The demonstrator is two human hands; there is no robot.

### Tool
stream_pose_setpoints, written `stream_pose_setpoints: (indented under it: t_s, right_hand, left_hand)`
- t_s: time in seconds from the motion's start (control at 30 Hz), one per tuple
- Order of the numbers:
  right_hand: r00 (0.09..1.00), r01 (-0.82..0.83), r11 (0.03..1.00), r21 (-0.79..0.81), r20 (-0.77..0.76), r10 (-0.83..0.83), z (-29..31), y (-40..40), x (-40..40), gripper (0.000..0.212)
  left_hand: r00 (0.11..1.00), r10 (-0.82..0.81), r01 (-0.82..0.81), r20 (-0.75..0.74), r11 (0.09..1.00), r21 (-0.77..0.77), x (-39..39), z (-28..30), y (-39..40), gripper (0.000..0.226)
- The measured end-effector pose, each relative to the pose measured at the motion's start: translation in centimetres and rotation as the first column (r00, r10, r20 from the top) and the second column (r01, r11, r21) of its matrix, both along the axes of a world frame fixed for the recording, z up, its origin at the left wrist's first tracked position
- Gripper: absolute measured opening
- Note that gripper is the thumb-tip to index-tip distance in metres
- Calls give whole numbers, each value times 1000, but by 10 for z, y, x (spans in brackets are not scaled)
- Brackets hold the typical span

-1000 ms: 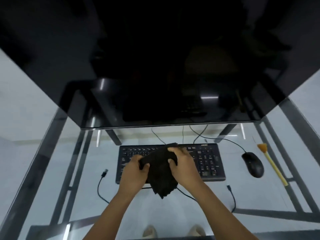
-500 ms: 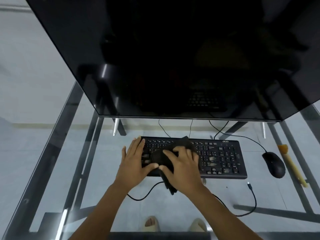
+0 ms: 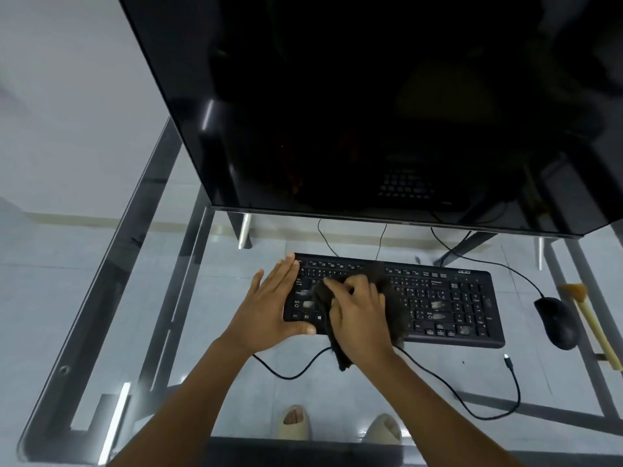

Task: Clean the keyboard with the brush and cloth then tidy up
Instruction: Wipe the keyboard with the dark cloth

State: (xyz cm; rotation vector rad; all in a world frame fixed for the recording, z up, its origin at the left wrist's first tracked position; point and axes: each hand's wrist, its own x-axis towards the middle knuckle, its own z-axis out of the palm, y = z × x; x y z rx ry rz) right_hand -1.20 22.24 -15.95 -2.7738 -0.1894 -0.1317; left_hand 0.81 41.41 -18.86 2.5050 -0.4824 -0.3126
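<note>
A black keyboard (image 3: 448,301) lies on the glass desk (image 3: 101,298) below the monitor. My right hand (image 3: 360,315) presses a dark cloth (image 3: 392,308) onto the keyboard's left-middle keys; the cloth's lower end hangs over the front edge. My left hand (image 3: 269,305) rests flat with fingers spread on the keyboard's left end, its thumb along the front edge. A brush (image 3: 588,318) with a pale wooden handle and orange-brown bristles lies at the far right, beyond the mouse.
A large black monitor (image 3: 371,112) overhangs the desk's back half. A black mouse (image 3: 556,326) sits right of the keyboard. A loose black cable (image 3: 512,382) curls in front of the keyboard. My feet in sandals show through the glass below.
The cloth went from being held up in both hands to lying pressed on the keys. My left hand let go of it and now lies flat on the keyboard's left end.
</note>
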Motion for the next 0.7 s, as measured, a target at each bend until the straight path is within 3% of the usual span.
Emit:
stream_pose_setpoints:
  t_s: [0.1,0.23,0.3,0.37,0.43,0.57,0.6,0.7]
  right_hand:
    - [993,-111,994,5,38,111,-1,0,-4,43]
    - [992,122,989,84,9,-123,3,-13,21,41]
    - [1000,23,999,39,-12,-23,3,-2,13,36]
    - [981,-192,981,-11,-23,192,0,10,-6,32]
    - [968,-251,968,-12,0,251,-4,6,-6,36]
    - [996,76,986,150,-64,-67,-2,-4,13,50]
    - [995,69,983,171,-88,-54,1,3,10,48]
    - [966,-256,963,84,-21,259,2,17,-9,36]
  left_hand:
    - [1000,8,-8,-4,1000,-23,1,0,1,122]
    - [1000,15,-15,-3,999,-30,1,2,2,121]
    - [1000,20,-20,12,999,-31,0,0,4,121]
    - [999,20,-19,40,999,-30,0,-2,4,119]
    - [999,17,-16,32,999,-33,1,-1,3,121]
    - [1000,13,-13,7,1000,-23,1,2,1,124]
    - [1000,18,-17,10,1000,-25,0,1,3,123]
    - [999,24,-22,45,999,-39,-1,-1,5,122]
